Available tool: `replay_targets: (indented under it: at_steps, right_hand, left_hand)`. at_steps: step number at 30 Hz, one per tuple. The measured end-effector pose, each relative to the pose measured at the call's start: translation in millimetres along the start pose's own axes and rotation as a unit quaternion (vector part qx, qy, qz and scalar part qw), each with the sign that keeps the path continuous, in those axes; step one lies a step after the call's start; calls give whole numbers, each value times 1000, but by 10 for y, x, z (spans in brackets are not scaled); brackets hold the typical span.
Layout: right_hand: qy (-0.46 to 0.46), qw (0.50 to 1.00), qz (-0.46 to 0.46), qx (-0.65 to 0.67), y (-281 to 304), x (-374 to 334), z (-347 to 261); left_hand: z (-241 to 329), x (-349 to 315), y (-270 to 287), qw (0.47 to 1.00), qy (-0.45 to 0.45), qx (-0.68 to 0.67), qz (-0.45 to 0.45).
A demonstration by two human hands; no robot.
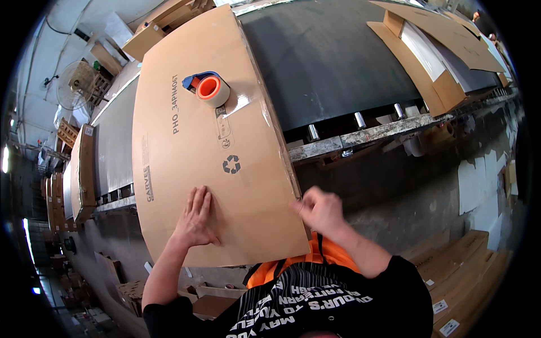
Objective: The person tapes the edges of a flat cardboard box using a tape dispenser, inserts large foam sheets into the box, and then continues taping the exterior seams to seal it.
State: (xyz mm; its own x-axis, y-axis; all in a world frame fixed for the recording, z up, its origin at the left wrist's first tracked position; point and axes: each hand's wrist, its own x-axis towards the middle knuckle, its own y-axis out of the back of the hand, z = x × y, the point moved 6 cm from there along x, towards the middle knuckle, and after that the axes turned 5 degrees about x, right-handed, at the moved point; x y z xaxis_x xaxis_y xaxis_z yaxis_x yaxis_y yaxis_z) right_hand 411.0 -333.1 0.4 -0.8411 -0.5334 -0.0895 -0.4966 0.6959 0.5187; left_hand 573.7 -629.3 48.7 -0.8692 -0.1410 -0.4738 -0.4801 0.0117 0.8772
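Watching through the head camera, I have a large cardboard box [256, 194] lying across the dark conveyor [327, 62], its near end jutting past the conveyor's edge toward the person's body; the left hand [196, 221] rests palm down on the box's top face, fingers extended and close together, thumb spread away, gripping nothing; the right hand [322, 213] is at the right edge near the close corner, fingers curled well in, and I cannot tell whether it pinches anything there; a shiny strip [266, 115], clear tape by the look of it, runs down that same edge; farther up the top face sits a tape roll [217, 101] with an orange core in a blue dispenser [197, 78], out of either palm; I judge the step in hand to be sealing or smoothing that right-hand seam, the left steadying the board; as I read it, the next move calls for the right thumb and fingers to press any loose tape flat along the edge, with the left keeping light, even pressure so that the overhanging end does not tip.
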Motion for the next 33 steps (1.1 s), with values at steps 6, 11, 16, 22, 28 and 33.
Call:
replay_targets:
  at_steps: [6, 11, 16, 22, 28, 33]
  right_hand:
    - [92, 964, -18, 247, 30, 2325, -319]
    - [161, 978, -15, 131, -576, 1694, -196]
    - [-18, 824, -24, 566, -486, -28, 550]
    - [-320, 669, 60, 668, -1563, -689, 1971]
    - [-286, 312, -32, 905, -1479, -329, 533]
    - [-346, 348, 129, 861, -1607, 303, 397]
  left_hand:
    - [64, 230, -258, 976, -59, 3, 210]
    - [73, 243, -363, 955, -53, 2, 292]
    - [15, 245, -448, 944, -50, 37, 323]
    - [71, 235, -365, 943, -55, 32, 328]
    - [2, 241, -504, 943, -66, 28, 324]
    - [-149, 171, -451, 960, -67, 3, 272]
